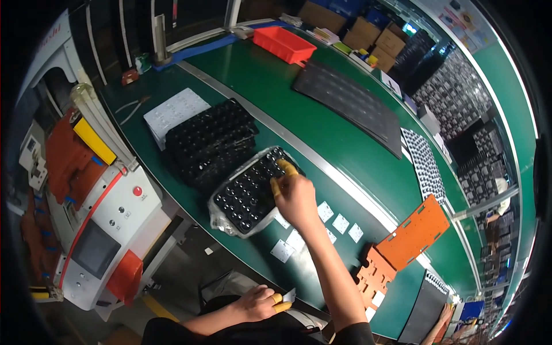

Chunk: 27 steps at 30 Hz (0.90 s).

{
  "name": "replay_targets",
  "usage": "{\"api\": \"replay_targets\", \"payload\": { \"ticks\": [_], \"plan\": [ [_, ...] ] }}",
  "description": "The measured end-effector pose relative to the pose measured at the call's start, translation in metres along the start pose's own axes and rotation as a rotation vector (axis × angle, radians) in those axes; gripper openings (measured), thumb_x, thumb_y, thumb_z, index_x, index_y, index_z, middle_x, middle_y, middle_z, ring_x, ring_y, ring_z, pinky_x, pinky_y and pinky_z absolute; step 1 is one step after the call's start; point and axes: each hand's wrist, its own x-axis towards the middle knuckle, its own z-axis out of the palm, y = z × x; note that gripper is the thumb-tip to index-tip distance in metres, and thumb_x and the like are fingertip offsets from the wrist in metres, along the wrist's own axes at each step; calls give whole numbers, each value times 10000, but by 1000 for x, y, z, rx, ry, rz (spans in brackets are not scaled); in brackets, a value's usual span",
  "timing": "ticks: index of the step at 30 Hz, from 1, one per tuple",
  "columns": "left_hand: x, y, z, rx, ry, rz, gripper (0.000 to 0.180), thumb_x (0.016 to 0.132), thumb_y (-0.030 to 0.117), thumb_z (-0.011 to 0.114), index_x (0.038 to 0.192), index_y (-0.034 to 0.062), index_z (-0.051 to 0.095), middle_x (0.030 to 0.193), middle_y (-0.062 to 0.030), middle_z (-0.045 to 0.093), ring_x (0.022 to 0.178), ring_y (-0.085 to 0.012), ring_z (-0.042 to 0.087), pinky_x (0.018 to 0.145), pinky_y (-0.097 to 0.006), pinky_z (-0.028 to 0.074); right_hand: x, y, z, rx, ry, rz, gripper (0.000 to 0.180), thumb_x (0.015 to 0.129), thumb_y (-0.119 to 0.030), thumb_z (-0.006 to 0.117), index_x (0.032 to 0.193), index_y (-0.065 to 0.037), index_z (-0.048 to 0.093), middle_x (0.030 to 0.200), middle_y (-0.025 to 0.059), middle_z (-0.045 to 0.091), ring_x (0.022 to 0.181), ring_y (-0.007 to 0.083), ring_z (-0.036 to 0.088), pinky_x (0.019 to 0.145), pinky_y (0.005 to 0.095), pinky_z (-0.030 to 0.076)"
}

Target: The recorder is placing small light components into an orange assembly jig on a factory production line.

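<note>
My right hand [296,195], with yellow finger covers, reaches over a black tray [244,198] holding shiny round black pieces in rows. Its thumb and forefinger are apart at the tray's right part, and nothing shows between them. Clear plastic film [219,221] wraps the tray's edge. Low in front of my body, my left hand [261,303], also with yellow finger covers, is closed on a small white plate [289,295]. Several small white square plates lie on the green table right of the tray, one [282,251] near the table's front edge.
Left of the tray stand stacked black trays [210,138] and white sheets [175,112]. A grey-white machine [109,230] is at the left. An orange fixture [414,233] lies right. Farther back are a black sheet [351,103] and red bin [284,45]. Another person's hand [445,315] shows lower right.
</note>
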Motion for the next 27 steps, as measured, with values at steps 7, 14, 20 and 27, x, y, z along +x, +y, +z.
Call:
{"api": "replay_targets", "payload": {
  "ticks": [7, 14, 20, 27],
  "plan": [
    [-20, -13, -26, -185, 26, -212, 291, 674, -10, 687, 958, 43, 719, 762, -22, 635, 676, -175, 588, 637, -300, 468, 43, 10, 18, -419, -136, 20, 330, 855, -171, 633, 1146, -16, 618, 822, 248, 657, 731, 420, 644, 632, 491, 525],
    [6, -9, -48, -447, 206, -550, 326, 713, 38, 709, 1031, -18, 666, 914, -164, 703, 798, -298, 696, 747, -353, 552, -27, -30, -30, 322, -169, 31, 229, 837, -31, 714, 1026, 36, 604, 854, 93, 648, 767, 173, 642, 698, 294, 527],
    [40, -20, -35, -517, 244, -595, 212, 815, -28, 668, 1023, -1, 691, 950, -130, 709, 823, -261, 701, 751, -313, 557, -160, -10, -75, 857, -55, 301, 295, 759, 116, 719, 1014, 24, 603, 1081, 106, 554, 958, 191, 606, 848, 329, 530],
    [65, 21, -11, -1086, 278, -801, 449, 932, -16, 535, 1368, -60, 438, 1179, -172, 649, 1021, -196, 664, 850, -291, 522, -240, -14, -70, 874, 206, 529, 319, 752, 111, 737, 1035, 26, 620, 1111, 122, 597, 995, 195, 622, 854, 314, 550]
  ]
}}
